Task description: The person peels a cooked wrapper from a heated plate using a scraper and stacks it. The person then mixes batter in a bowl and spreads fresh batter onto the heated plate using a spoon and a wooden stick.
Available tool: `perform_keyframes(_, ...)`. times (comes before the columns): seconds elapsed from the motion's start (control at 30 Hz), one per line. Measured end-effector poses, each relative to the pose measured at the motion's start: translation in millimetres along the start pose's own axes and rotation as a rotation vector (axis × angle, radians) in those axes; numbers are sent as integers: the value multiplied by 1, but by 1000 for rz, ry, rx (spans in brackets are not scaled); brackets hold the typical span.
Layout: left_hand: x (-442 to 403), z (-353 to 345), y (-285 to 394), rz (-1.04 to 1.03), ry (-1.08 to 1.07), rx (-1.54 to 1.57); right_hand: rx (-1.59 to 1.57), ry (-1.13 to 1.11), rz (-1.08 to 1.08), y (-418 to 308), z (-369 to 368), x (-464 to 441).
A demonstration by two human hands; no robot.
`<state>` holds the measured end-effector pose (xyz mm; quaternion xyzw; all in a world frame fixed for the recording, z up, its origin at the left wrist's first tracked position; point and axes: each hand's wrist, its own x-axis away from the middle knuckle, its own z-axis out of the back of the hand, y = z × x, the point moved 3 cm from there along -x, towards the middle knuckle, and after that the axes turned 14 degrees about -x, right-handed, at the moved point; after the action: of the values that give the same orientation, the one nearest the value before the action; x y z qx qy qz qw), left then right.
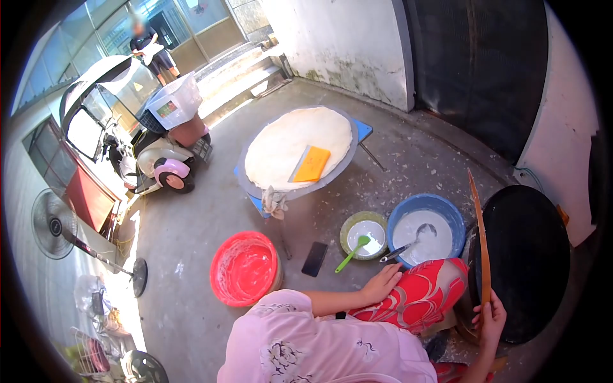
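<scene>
Well, stick: along the pan's left edge.
Right grip: closed round the stick's lower end.
Left grip: opened flat, holding nothing, on the knee left of the pan.
Blue basin: left of the pan.

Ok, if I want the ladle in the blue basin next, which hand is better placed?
Probably the left hand: it rests on the red patterned trousers with nothing visible in it, close to the ladle handle. The right hand grips a long wooden strip and is farther away.
</scene>
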<state>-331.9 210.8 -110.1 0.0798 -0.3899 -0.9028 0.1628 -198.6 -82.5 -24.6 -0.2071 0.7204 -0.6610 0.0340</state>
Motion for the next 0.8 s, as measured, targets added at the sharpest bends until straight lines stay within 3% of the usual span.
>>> perform_keyframes(0.8, 0, -1, 1, 22, -26, -27, 14, 16, -3, 1, -1, 6)
